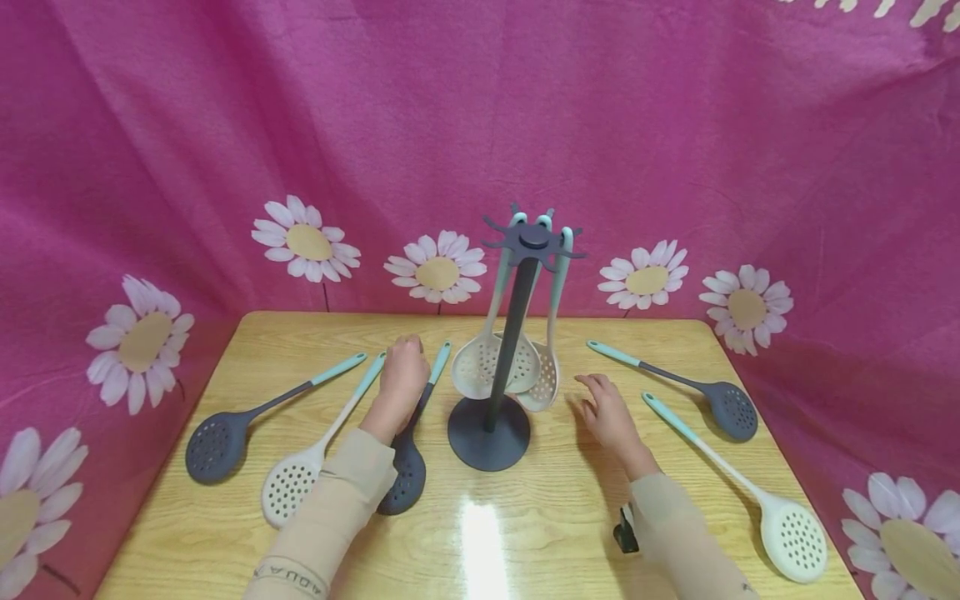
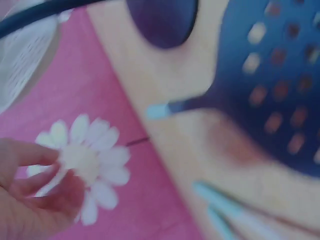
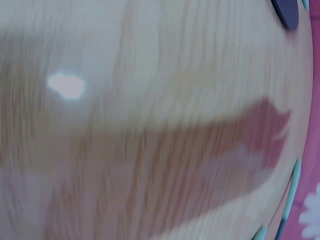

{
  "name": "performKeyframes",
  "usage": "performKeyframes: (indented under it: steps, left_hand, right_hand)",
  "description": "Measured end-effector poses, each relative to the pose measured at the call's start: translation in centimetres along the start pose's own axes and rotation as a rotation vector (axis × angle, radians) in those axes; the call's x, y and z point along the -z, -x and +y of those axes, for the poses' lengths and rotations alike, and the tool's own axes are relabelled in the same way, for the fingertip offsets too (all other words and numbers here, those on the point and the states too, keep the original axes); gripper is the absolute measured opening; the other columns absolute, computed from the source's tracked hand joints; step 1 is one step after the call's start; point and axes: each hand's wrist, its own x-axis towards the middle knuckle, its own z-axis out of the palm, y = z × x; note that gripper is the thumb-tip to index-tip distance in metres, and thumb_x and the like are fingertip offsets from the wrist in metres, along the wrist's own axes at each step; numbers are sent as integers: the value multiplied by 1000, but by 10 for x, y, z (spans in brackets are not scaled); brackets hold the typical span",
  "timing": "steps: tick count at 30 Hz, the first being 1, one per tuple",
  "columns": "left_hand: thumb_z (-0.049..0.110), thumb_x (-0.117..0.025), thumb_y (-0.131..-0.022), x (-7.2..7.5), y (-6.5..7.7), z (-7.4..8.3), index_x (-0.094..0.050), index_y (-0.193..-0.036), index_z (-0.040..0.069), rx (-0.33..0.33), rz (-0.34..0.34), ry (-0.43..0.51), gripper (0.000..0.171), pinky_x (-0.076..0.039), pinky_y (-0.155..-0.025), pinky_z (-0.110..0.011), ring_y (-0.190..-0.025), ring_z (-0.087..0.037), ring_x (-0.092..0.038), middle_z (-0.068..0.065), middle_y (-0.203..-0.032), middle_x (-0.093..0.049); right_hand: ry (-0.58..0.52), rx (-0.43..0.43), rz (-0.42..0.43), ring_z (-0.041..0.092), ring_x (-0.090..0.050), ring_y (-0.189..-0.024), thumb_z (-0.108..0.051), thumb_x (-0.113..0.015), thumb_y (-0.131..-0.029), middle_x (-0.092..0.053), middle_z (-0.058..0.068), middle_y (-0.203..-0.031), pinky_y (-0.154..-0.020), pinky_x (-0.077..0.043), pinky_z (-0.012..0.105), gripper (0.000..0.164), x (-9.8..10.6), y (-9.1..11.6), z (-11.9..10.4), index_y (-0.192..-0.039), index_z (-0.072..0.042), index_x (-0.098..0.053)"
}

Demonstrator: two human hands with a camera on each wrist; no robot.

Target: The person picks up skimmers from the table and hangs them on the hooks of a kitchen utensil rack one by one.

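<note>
Your left hand (image 1: 403, 379), left of centre in the head view, has loosely bent fingers and no visible hold; your right hand (image 1: 609, 421), right of centre, is relaxed, fingers spread, holding nothing. Between them rises the dark stand (image 1: 512, 346), with three pale utensils (image 1: 476, 367) hanging from it. Your left sleeve (image 1: 330, 517) partly covers the white skimmer (image 1: 291, 482) at lower left. Farther left lies another dark skimmer (image 1: 215, 448); at right lie a dark turner (image 1: 733, 412) and a second white skimmer (image 1: 795, 537). The near dark skimmer (image 1: 407, 479) lies beside your left forearm, its long axis slanting from its head at lower centre to its handle tip, up and right.

From the left wrist, that skimmer's head fills the upper right, its handle pointing left; your bent fingers sit lower left, apart from it.

From the right wrist, you see the table (image 3: 150, 100), with handle ends at lower right; your hand is out of view.
</note>
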Motion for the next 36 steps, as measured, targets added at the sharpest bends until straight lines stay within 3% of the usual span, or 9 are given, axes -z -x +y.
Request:
performKeyframes:
  steps: [2, 4, 7, 12, 17, 22, 28, 36]
  left_hand:
    - [-6, -52, -83, -15, -22, -12, -59, -99, -9, -31, 123, 8, 18, -51, -74, -37, -95, -33, -57, -19, -98, -58]
    - [-4, -56, -83, -6, -30, -11, -59, -101, -8, -147, 249, 44, 19, -51, -78, -37, -98, -32, -56, -19, -100, -59]
    - [-2, -57, -83, 18, -36, -2, -59, -102, -8, -383, 391, 86, 20, -50, -82, -36, -97, -31, -56, -19, -99, -60]
    - [-3, -59, -83, 56, -40, 29, -58, -103, -8, -665, 528, 113, 21, -47, -87, -36, -93, -31, -56, -19, -98, -60]
    - [0, -62, -81, 79, -40, 53, -58, -102, -7, -875, 583, 83, 22, -46, -82, -36, -89, -30, -54, -18, -97, -59]
    - [3, -62, -81, 91, -40, 73, -59, -102, -5, -1023, 585, 17, 23, -47, -81, -36, -89, -29, -55, -17, -96, -60]
    - [2, -62, -81, 96, -43, 86, -60, -101, -5, -1108, 585, -26, 21, -47, -78, -37, -88, -29, -55, -16, -95, -60]
    - [-1, -62, -80, 101, -42, 96, -60, -95, -4, -1185, 598, -49, 16, -48, -70, -36, -83, -28, -55, -15, -92, -59]
  right_hand:
    - [42, -28, 44, 40, -46, -108, 9, -58, -80, -49, 23, -116, -90, -39, 53, 43, 10, 3, 9, -122, 2, -50]
    - [69, -64, 88, 41, -45, -109, 8, -57, -81, -48, 24, -117, -90, -37, 55, 43, 20, 6, 17, -122, 2, -49]
    - [90, -141, 146, 43, -42, -109, 7, -55, -82, -46, 24, -117, -89, -34, 57, 42, 34, 12, 27, -123, 1, -48]
    - [116, -264, 191, 45, -38, -111, 4, -53, -85, -43, 25, -118, -91, -29, 59, 39, 49, 23, 43, -124, 1, -46]
    - [153, -381, 184, 46, -35, -114, 0, -53, -87, -40, 28, -121, -94, -24, 60, 38, 56, 35, 60, -124, 3, -45]
    - [189, -482, 139, 48, -33, -113, -5, -53, -87, -37, 30, -123, -94, -24, 60, 41, 62, 47, 70, -125, 5, -42]
    - [223, -551, 70, 50, -35, -109, -9, -51, -88, -36, 33, -122, -90, -27, 61, 42, 65, 59, 78, -126, 6, -41]
    - [255, -570, -10, 53, -40, -103, -11, -53, -88, -39, 36, -117, -83, -35, 61, 40, 68, 71, 85, -121, 9, -44]
